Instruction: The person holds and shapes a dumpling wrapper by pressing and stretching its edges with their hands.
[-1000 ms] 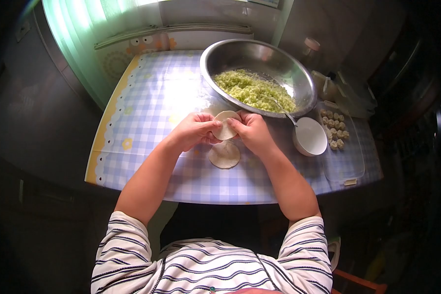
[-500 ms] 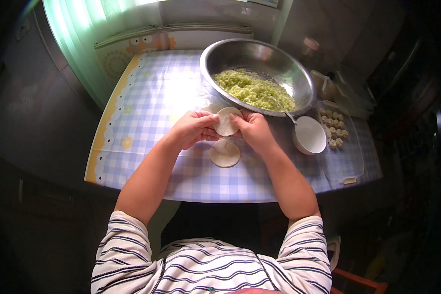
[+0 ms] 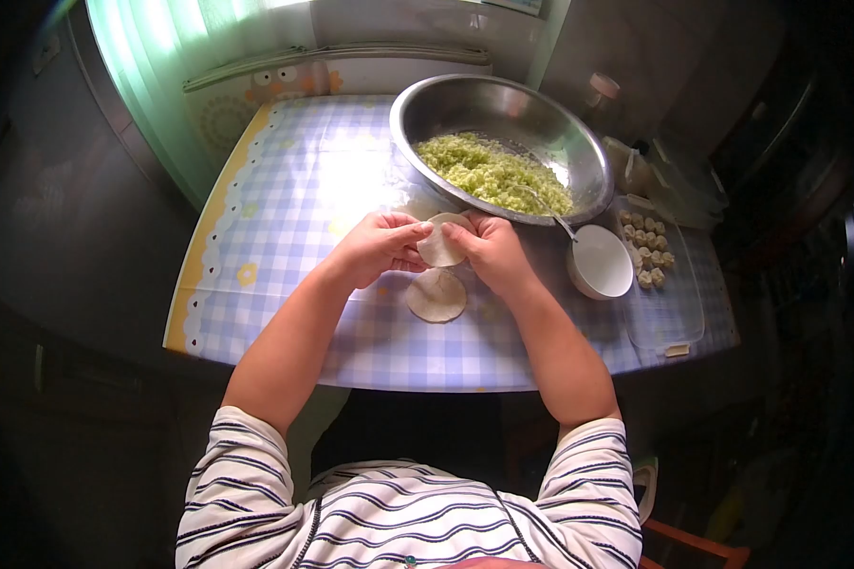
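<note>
A round, pale dumpling wrapper (image 3: 441, 247) is held up between my two hands. My left hand (image 3: 381, 248) pinches its left edge with thumb and fingers. On the other side, my right hand (image 3: 491, 248) grips the right edge, its thumb lying over the face of the dough. Just below, more round wrappers (image 3: 436, 296) lie on the checked tablecloth, seemingly in a low stack. Behind my hands stands a large steel basin (image 3: 593, 156) holding chopped green filling (image 3: 489, 171). A metal spoon (image 3: 564, 228) leans out of it on the right.
A white bowl (image 3: 601, 264) stands right of my right hand. Beyond it, a clear plastic tray (image 3: 669, 322) holds several small folded dumplings (image 3: 647, 248). A jar with a pink lid (image 3: 603, 87) and bags sit behind. The blue checked tablecloth (image 3: 285, 228) covers the table.
My thumbs have shifted slightly on the wrapper, the right one reaching a little further across it. Otherwise the hands stay in nearly the same place.
</note>
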Tool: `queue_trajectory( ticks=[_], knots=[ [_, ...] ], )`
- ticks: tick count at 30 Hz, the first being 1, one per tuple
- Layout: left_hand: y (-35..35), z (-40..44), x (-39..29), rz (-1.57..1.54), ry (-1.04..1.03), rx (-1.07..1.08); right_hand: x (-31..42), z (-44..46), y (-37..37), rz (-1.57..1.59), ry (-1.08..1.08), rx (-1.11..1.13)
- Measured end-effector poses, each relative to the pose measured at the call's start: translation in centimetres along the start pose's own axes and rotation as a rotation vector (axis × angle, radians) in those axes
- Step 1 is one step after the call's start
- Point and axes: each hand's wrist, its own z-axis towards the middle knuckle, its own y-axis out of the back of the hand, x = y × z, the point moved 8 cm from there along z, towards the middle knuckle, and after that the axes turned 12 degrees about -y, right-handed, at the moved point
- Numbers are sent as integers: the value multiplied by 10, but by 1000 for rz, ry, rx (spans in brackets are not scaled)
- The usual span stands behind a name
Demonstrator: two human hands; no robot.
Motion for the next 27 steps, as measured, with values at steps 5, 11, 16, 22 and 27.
queue_trajectory(
  ticks=[5, 11, 16, 22, 27],
  knots=[
    [1, 1, 5, 8, 18, -1, 2, -1, 0, 18, 18, 12],
    [0, -1, -1, 79, -26, 10, 2, -1, -1, 4, -1, 12],
    [-2, 0, 0, 67, -22, 10, 2, -1, -2, -75, 0, 21],
    [-2, -2, 1, -17, 23, 14, 4, -3, -2, -55, 32, 8],
    [0, 0, -1, 33, -20, -11, 2, -2, 1, -24, -26, -33]
  ],
)
